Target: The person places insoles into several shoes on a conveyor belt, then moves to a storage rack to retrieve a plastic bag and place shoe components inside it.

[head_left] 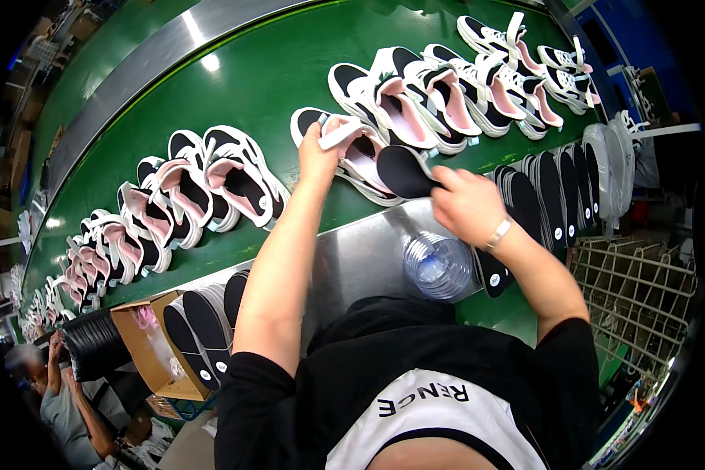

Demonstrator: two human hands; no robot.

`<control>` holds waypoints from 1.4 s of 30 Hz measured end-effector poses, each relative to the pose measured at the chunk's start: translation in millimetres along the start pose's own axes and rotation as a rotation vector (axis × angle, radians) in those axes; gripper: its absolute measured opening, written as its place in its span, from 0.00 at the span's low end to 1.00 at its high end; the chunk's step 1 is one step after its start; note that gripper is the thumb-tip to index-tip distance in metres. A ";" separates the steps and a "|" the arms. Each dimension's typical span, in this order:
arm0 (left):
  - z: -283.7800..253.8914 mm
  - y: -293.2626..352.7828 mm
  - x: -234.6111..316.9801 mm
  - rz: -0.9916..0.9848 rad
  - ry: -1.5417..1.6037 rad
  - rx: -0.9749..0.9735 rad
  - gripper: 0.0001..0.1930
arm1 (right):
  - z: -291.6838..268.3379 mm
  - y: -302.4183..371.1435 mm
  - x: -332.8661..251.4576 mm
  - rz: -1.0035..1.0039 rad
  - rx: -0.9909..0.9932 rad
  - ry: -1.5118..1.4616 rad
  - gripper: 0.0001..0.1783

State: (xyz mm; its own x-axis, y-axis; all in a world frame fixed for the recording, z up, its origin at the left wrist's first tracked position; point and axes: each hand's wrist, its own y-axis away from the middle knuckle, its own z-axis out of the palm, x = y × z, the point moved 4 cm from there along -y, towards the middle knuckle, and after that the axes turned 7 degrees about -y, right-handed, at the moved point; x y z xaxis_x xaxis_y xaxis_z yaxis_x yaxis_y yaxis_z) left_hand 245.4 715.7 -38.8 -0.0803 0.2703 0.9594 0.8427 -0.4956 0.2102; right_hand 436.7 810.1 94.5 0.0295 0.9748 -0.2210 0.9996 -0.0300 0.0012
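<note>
In front of me on the green surface lies a white and black sneaker (360, 160) with a pink lining. My left hand (319, 150) is closed on its white tongue, pulling it up from the opening. A black insole (403, 171) is pinched at one end in my right hand (468, 205); its rounded other end is over the shoe's opening. The thumb and fingers of the right hand are partly blurred. Stacks of black insoles (517, 200) stand just right of that hand.
A row of sneakers (182, 184) stretches left, and more sneakers (439, 90) stand to the right. Near me are a clear plastic bottle (435, 265), a cardboard box (153, 345), insole bundles (204, 329) and a wire rack (638, 294). Another person (70, 407) is at lower left.
</note>
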 end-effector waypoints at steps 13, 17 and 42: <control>5.3 4.6 -3.6 0.027 -0.098 0.085 0.17 | 53.2 -57.8 -7.6 0.033 -0.102 -0.030 0.17; 12.1 11.7 4.5 0.020 -0.168 0.033 0.12 | 39.1 -49.5 1.8 0.175 -0.455 0.121 0.16; 5.2 32.1 0.0 0.047 0.033 -0.066 0.33 | 108.3 -122.4 -16.7 -0.043 -0.824 0.243 0.21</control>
State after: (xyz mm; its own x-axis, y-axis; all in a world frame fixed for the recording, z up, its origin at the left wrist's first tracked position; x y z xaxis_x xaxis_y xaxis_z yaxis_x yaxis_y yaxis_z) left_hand 275.2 704.1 -33.1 -0.0603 0.2184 0.9740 0.8093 -0.5605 0.1758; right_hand 313.3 773.5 -7.5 -0.1018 0.9946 -0.0222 0.6823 0.0861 0.7260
